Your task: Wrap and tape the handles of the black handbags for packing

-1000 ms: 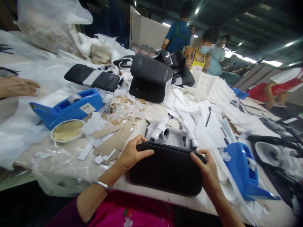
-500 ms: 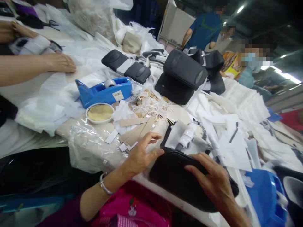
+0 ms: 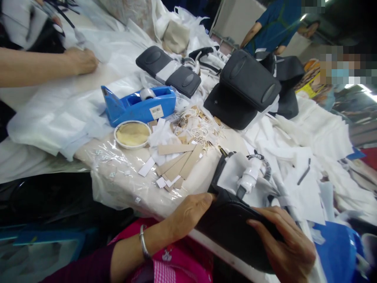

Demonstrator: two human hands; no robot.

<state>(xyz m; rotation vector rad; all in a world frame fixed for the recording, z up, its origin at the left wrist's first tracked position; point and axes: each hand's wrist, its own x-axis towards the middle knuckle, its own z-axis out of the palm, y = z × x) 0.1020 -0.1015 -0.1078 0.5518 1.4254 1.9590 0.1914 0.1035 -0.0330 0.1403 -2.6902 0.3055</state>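
A black bag (image 3: 232, 232) lies at the table's near edge, partly covered by both hands. My left hand (image 3: 188, 214) is closed at the bag's upper left corner, its fingertips tucked out of sight. On the other side, my right hand (image 3: 287, 236) grips the bag's right part, thumb on the dark face and fingers over the edge. Just beyond the bag's seam, a white-wrapped strap (image 3: 250, 175) rests on a pale sheet.
A blue tape dispenser (image 3: 141, 104), a round tub (image 3: 132, 134), cardboard strips (image 3: 176, 161) and stringed tags (image 3: 200, 125) lie ahead. Black bags (image 3: 247, 82) stand farther back. White sheets (image 3: 306, 177) cover the right side. Another person's arm (image 3: 50, 65) reaches in from the left.
My left hand has gone from apart fingers near the bag's corner to a closed hold on it. My right hand has tightened round the edge. The view has shifted slightly.
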